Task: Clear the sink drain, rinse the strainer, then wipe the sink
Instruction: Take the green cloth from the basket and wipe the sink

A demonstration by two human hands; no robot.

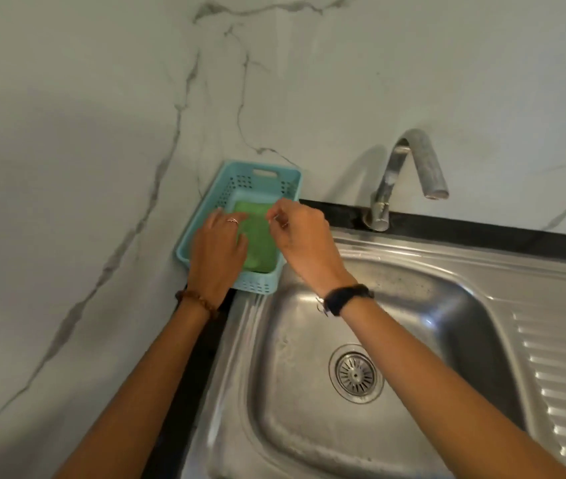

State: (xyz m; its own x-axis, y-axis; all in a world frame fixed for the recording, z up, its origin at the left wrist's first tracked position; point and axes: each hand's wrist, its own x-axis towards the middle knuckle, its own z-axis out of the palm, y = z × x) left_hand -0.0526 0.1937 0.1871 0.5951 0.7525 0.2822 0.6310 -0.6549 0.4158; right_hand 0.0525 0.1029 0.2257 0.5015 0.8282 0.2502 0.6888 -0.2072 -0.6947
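Note:
A green scrub pad lies in a light blue plastic basket at the sink's far left corner. My left hand reaches into the basket from the left, with its fingers and thumb closed on the pad's left side. My right hand hovers over the basket's right wall, its fingertips pinched at the pad's far right edge. The steel sink is below my arms. Its round slotted strainer sits in the drain, and I see no debris on it.
A curved steel faucet stands behind the sink with no water running. A ribbed draining board is on the right. A marble wall rises behind and to the left, with a black counter strip along its foot.

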